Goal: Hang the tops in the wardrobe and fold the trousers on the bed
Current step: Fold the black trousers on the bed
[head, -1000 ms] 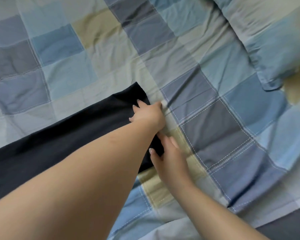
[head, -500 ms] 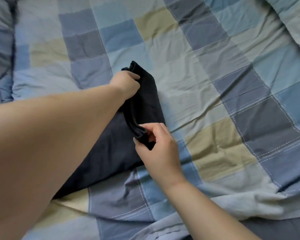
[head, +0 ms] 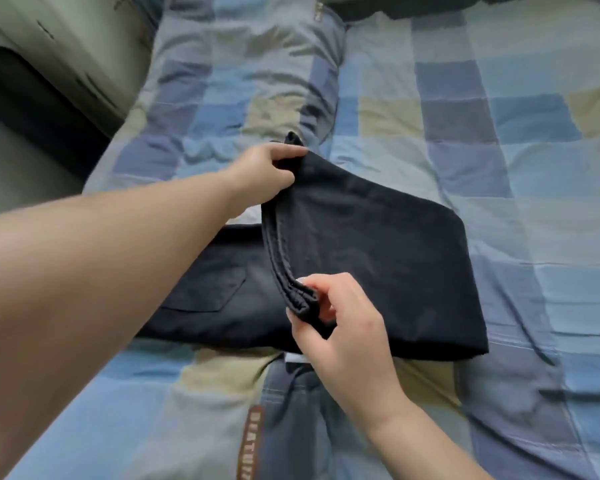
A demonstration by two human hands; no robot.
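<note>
One text can be read — pale capitals on a brown strip (head: 251, 441) sewn to the checked cover (head: 499, 168) near the bottom edge of the view. The letters run lengthwise along the strip and look like "BEATUIF", cut off by the frame's edge — the last ones are unsure. A small tag (head: 317, 12) at the cover's far end is too blurred to read.

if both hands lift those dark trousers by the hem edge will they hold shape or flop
The dark trousers would probably flop: the hem sags between the left hand and right hand. They look fairly light, since pinching fingers alone raise the edge. They seem unlikely to slip on the rumpled checked bedcover.
</note>
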